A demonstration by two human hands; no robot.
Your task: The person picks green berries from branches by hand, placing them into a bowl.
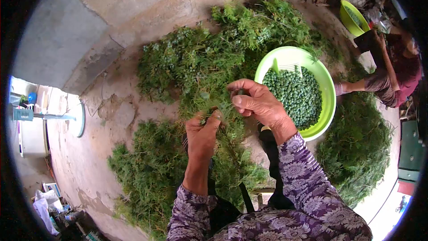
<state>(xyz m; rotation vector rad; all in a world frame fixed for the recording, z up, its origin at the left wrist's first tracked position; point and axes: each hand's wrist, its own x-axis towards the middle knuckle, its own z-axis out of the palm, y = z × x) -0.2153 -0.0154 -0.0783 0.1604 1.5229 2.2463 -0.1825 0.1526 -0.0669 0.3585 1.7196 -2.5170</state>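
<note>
Fingers point(195, 124) of the left hand point(200, 137) are pinching tight; what the right hand point(264, 106) is holding, I cannot tell. Conifer branches point(196, 60) are lying beside a lime-green basin point(330, 93) of berry-like cones point(294, 98); bracing the sprig point(206, 116) in that pinch is probably helping.

Branches point(196, 60) on floor point(80, 165), seemingly concrete

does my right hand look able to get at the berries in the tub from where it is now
Most likely yes: the right hand appears right beside the tub, which is uncovered, and nothing seems to block the berries, though depth is hard to judge.
</note>
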